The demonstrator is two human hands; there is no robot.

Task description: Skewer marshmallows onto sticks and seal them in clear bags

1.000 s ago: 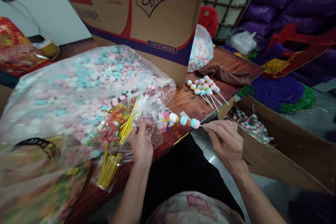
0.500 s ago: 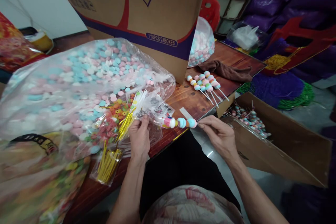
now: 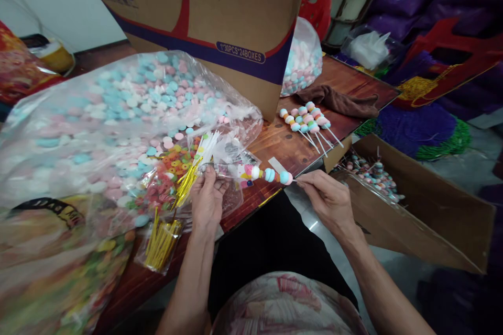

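My left hand (image 3: 207, 203) is closed in a pinch on the end of a clear printed candy wrapper (image 3: 234, 170). A marshmallow candy stick (image 3: 270, 175) with white, blue and pink pieces lies level between my hands, its left end at or inside the wrapper. Its white stick is pinched in the fingers of my right hand (image 3: 329, 200), just past the table's edge. White sticks and gold twist ties (image 3: 188, 184) lie beside my left hand. Close by are gummy rings (image 3: 173, 163) and a large clear bag of marshmallows (image 3: 118, 99).
Several finished-looking candy sticks (image 3: 306, 118) lie near a brown cloth (image 3: 338, 102). A big carton (image 3: 236, 15) stands at the back. At lower right, an open cardboard box (image 3: 440, 220) holds many candy sticks. A packet of gold ties (image 3: 162, 243) lies at the near edge.
My left fingers and the wrapper end have shifted slightly left. The candy stick sits a little higher in view and more level. My right hand keeps its pinch.
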